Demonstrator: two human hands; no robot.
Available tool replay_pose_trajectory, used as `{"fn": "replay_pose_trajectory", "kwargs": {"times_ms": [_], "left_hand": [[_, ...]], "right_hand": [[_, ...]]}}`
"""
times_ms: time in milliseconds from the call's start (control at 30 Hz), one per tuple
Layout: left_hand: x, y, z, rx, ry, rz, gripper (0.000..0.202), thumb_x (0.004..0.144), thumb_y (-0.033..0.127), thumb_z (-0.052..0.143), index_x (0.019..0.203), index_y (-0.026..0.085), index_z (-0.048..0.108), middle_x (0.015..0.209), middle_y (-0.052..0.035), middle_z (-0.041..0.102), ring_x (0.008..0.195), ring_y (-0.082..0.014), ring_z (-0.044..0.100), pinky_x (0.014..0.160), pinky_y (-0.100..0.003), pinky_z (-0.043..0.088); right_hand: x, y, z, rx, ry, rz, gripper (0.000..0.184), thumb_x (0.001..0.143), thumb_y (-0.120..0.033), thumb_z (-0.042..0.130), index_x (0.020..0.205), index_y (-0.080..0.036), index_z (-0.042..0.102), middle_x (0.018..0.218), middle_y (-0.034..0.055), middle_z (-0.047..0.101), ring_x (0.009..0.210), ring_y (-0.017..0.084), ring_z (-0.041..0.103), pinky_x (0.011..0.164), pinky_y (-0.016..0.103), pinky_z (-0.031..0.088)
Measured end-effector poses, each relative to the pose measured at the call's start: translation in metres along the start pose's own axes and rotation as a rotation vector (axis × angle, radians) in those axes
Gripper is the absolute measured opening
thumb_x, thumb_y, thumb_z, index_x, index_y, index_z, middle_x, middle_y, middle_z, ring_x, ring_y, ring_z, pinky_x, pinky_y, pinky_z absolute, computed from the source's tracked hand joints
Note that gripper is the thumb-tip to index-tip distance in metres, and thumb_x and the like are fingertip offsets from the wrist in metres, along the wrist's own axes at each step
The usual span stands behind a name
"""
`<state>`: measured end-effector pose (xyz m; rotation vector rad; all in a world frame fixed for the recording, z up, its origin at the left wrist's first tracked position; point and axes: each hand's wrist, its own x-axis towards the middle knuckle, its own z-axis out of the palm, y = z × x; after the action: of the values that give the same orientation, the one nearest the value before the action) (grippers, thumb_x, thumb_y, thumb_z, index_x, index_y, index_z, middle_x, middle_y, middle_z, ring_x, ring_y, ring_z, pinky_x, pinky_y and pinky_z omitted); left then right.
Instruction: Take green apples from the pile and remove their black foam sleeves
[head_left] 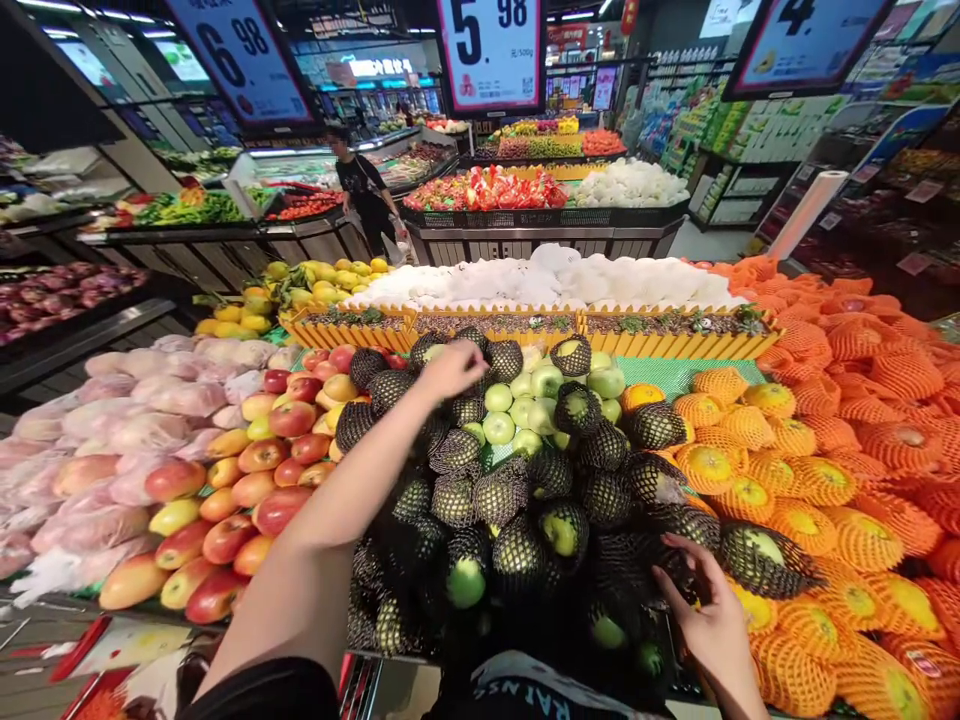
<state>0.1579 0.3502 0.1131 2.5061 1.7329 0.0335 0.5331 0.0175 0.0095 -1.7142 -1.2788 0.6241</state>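
My left hand [456, 368] reaches out to the far side of a heap of green fruit in black foam nets [517, 550]. Its fingers are curled, and whatever they hold is hidden. Close by lie bare green apples [499, 428] and a black-netted fruit [504, 360]. At the heap's near right edge, my right hand [712, 605] curves its thumb and fingers round a dark black-netted fruit [679, 572], mostly in shadow. Beside this hand are another netted green fruit [766, 548] and oranges in orange foam nets [810, 625].
Red-yellow apples [262, 455] and pink-wrapped fruit [97, 480] lie to the left. A yellow fence planter [495, 325] crosses behind the heap, with white-wrapped fruit [555, 280] beyond. Price screens [491, 50] hang overhead. A person in black [367, 195] stands in the aisle.
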Motion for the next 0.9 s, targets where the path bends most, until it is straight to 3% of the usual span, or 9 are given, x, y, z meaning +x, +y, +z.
{"fn": "replay_pose_trajectory", "kwargs": {"times_ms": [133,200,300,400,467,567,700,800,900], "left_hand": [[-0.001,0.073,0.061,0.069,-0.312,0.038,0.058,0.063,0.041,0.089,0.112,0.015,0.071,0.112,-0.0153,0.073,0.098,-0.0325,0.069,0.087,-0.04,0.055],[-0.004,0.092,0.086,0.118,-0.363,-0.016,0.069,0.066,0.037,0.089,0.125,0.011,0.065,0.124,-0.0212,0.067,0.106,-0.0349,0.068,0.09,-0.046,0.055],[-0.01,0.105,0.103,0.142,-0.364,-0.071,0.057,0.087,0.037,0.073,0.135,0.012,0.057,0.135,-0.0189,0.061,0.116,-0.0302,0.063,0.098,-0.05,0.052],[-0.018,0.103,0.099,0.102,-0.326,-0.07,0.051,0.089,0.035,0.07,0.133,0.013,0.057,0.132,-0.0161,0.061,0.118,-0.0289,0.062,0.1,-0.05,0.051],[-0.024,0.098,0.085,0.05,-0.272,-0.065,0.063,0.078,0.033,0.081,0.132,0.012,0.056,0.129,-0.0191,0.062,0.115,-0.033,0.064,0.099,-0.051,0.051],[-0.04,0.087,0.056,-0.069,-0.127,-0.068,0.083,0.059,0.033,0.092,0.13,0.011,0.054,0.125,-0.0244,0.062,0.11,-0.0408,0.066,0.092,-0.049,0.053],[-0.08,0.078,0.021,-0.271,0.109,-0.112,0.075,0.072,0.054,0.077,0.13,0.014,0.049,0.127,-0.0196,0.062,0.11,-0.0356,0.066,0.087,-0.044,0.055],[-0.125,0.093,0.019,-0.782,0.255,-0.13,0.075,0.073,0.058,0.074,0.129,0.013,0.051,0.127,-0.0159,0.064,0.11,-0.0306,0.066,0.092,-0.043,0.055],[-0.179,0.139,0.035,-1.589,0.291,-0.159,0.082,0.064,0.057,0.083,0.128,0.012,0.058,0.12,-0.0143,0.069,0.108,-0.0301,0.067,0.094,-0.043,0.055]], "right_hand": [[-0.003,-0.001,0.0,-0.168,0.044,-0.142,0.04,0.091,-0.043,0.059,0.124,-0.022,0.059,0.119,0.0129,0.062,0.105,0.031,0.064,0.09,0.048,0.054],[-0.007,0.005,-0.004,-0.232,0.074,-0.145,0.043,0.09,-0.043,0.055,0.127,-0.019,0.058,0.122,0.0155,0.061,0.106,0.034,0.064,0.09,0.051,0.054],[-0.018,0.022,-0.013,-0.222,0.011,0.021,0.055,0.085,-0.047,0.056,0.132,-0.017,0.055,0.116,0.0158,0.065,0.088,0.032,0.071,0.077,0.05,0.058],[-0.028,0.035,-0.025,-0.178,-0.067,0.221,0.066,0.079,-0.054,0.061,0.134,-0.018,0.054,0.104,0.0128,0.072,0.084,0.033,0.074,0.073,0.047,0.058],[-0.031,0.039,-0.034,-0.142,-0.078,0.263,0.067,0.077,-0.056,0.064,0.132,-0.018,0.057,0.097,0.0122,0.074,0.088,0.034,0.074,0.075,0.047,0.058],[-0.03,0.037,-0.044,-0.005,-0.058,0.158,0.058,0.079,-0.053,0.065,0.126,-0.02,0.059,0.108,0.0137,0.074,0.1,0.033,0.072,0.081,0.044,0.058],[-0.022,0.027,-0.051,0.184,-0.052,0.053,0.05,0.083,-0.046,0.066,0.127,-0.024,0.06,0.134,0.0121,0.065,0.12,0.031,0.064,0.094,0.041,0.055],[-0.017,0.007,-0.048,0.314,-0.14,0.018,0.051,0.083,-0.041,0.067,0.132,-0.027,0.058,0.139,0.0106,0.062,0.128,0.029,0.059,0.099,0.039,0.052],[-0.018,-0.027,-0.039,0.483,-0.403,-0.049,0.055,0.086,-0.039,0.066,0.14,-0.031,0.052,0.13,0.0082,0.067,0.117,0.025,0.065,0.096,0.035,0.052]]}}
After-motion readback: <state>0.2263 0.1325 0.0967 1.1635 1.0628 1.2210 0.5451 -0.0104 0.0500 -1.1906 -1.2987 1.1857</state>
